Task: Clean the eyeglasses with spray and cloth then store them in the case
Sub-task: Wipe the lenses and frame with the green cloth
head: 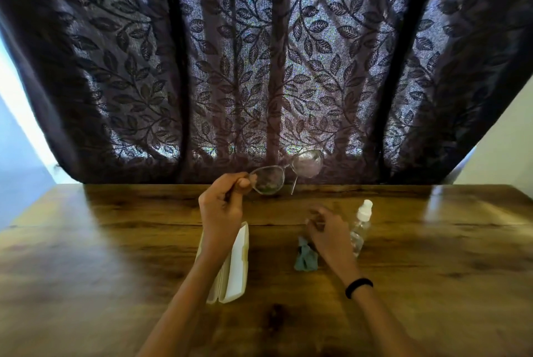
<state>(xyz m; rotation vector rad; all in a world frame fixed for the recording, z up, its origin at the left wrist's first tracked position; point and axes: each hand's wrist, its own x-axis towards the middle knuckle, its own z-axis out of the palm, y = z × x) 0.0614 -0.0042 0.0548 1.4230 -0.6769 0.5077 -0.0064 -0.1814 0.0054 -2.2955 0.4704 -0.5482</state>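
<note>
Toward the near edge of the wooden table (pixel 115 241), both forearms reach in, the right one wearing a black wristband (pixel 358 287). Left of the table's middle lies the white case (pixel 233 270), open, its two halves side by side and its long side running away from the near edge; the left forearm crosses above it. Just right of the case, and apart from it, a small teal cloth (pixel 304 258) sits crumpled on the wood.

Over the far end of the cloth hangs the right hand (pixel 326 230), blurred, with fingers loosely bent and nothing seen between them; whether it touches the cloth cannot be told. Just beside that hand, on its right, a clear spray bottle (pixel 362 221) with a white cap stands upright.

Farther on, close to the far edge, the left hand (pixel 225 201) is raised above the table and pinches the eyeglasses (pixel 288 173) at the left end of their frame, between thumb and curled fingers. They hang in the air, tilted so that the right lens is higher, with one thin temple arm pointing down toward the wood.

Behind the far edge a dark curtain (pixel 259 54) with a leaf pattern fills the background, with light showing through it.
</note>
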